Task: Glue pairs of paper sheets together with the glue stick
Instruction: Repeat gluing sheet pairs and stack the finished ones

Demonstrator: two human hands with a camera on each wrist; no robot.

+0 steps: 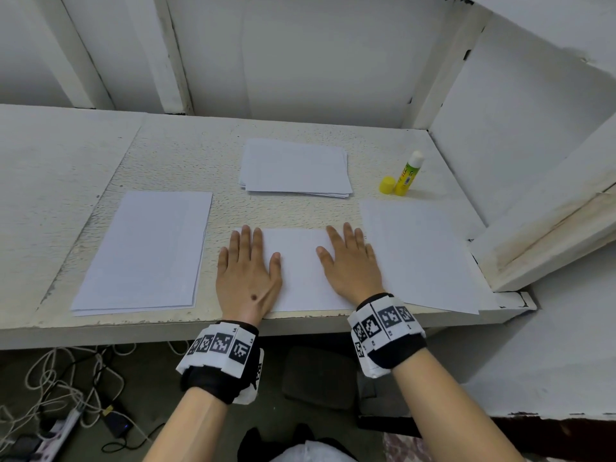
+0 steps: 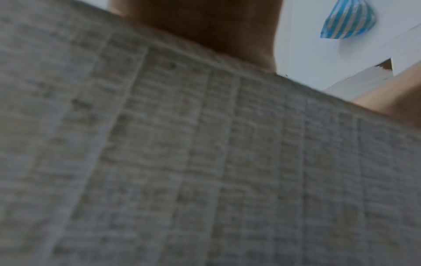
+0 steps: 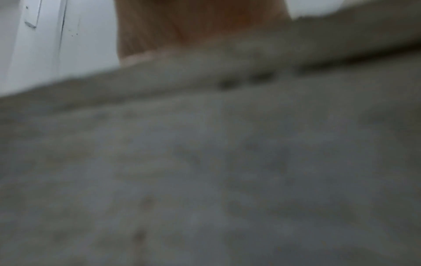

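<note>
Both hands lie flat with straight fingers, gripping nothing: the left hand presses the left part and the right hand the right part of the middle sheet, which sits at the near edge of the desk. Taking this sheet as the landmark, the glue stick stands upright behind it and to the right, well apart, uncapped with its white tip showing, and its yellow cap rests just beside the base. Directly behind the middle sheet lies a loose pile of paper; to its left is a neat stack with several edges showing; to its right, touching or slightly overlapping it, lies a single sheet. My reading is that the hands are smoothing down a pair just joined, though whether two layers lie under them cannot be told. The left stack may be finished pairs and the far pile sheets not yet glued, so a good share of the work appears to remain. The desk is white-painted with a rough, pebbled, worn surface, chipped along its front edge, set into a corner of white wall panels. Beneath it, cables and a power strip lie on the floor. Both wrist views are blurred and show little beyond the surface up close.
</note>
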